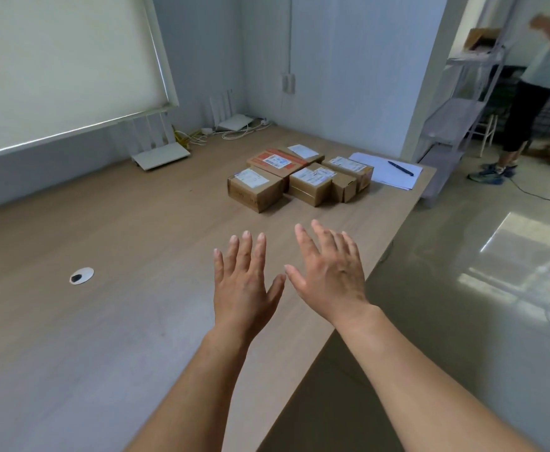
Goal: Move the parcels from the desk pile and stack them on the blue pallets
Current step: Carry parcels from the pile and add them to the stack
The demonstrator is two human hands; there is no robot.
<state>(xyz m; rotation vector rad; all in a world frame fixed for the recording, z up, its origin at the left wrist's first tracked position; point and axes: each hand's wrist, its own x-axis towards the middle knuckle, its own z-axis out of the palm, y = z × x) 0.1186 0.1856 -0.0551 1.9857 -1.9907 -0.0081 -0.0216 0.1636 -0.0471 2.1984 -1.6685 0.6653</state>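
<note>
Pale walls, a drawn blind [55, 66], glossy floor [495, 256], metal shelving [456, 119].

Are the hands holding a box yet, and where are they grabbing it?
No, nothing is held. The left hand and right hand are both open with straight fingers, above the desk, short of the boxes.
</note>
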